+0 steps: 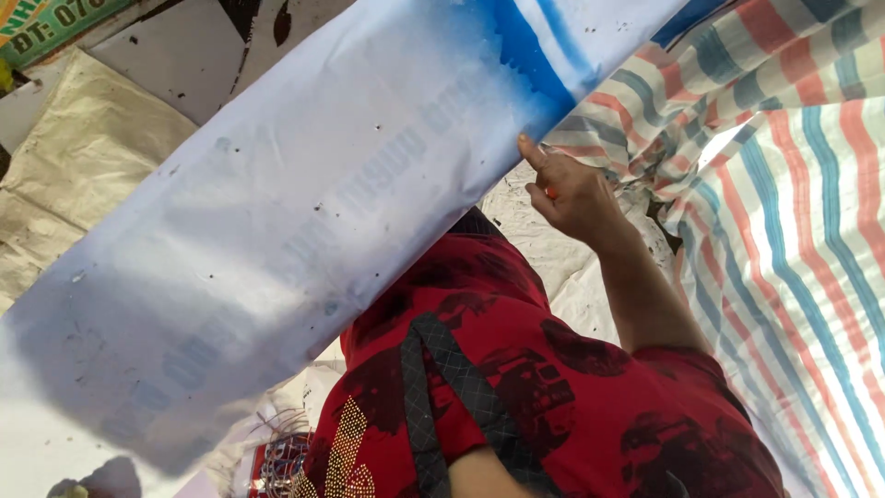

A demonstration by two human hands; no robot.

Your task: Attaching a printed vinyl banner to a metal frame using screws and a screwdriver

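Right-hand grip: we are pinching the lower edge of the white printed banner sheet [277, 221] with our right hand [573, 195], index finger pressing up against the sheet near its blue band [530, 46], the other fingers curling in around something small and orange that we cannot identify.
Left hand: we are not seeing it; only a bare patch of arm at the bottom edge is showing, so we cannot tell what it is doing.
Sheet position: the banner is stretching diagonally across the view, from lower left up to upper right, hanging above our lap and our red patterned shirt [553, 387].
Slip risk: we are judging that a fingertip pinch on one edge is carrying little of such a long sheet; the slick surface could be sliding out and the far end sagging.
Crease risk: we are judging that with one visible hold the sheet could be folding or twisting along its length.
Snag risk: the striped tarpaulin [784, 184] is bunching up just beside our right hand, so the edge could be catching in its folds.
Dirt risk: dark specks are already dotting the sheet; the ground sheets [83, 157] below could be adding more if it is dropping.
Small orange item: we are judging it could be falling loose if the fingers are opening.
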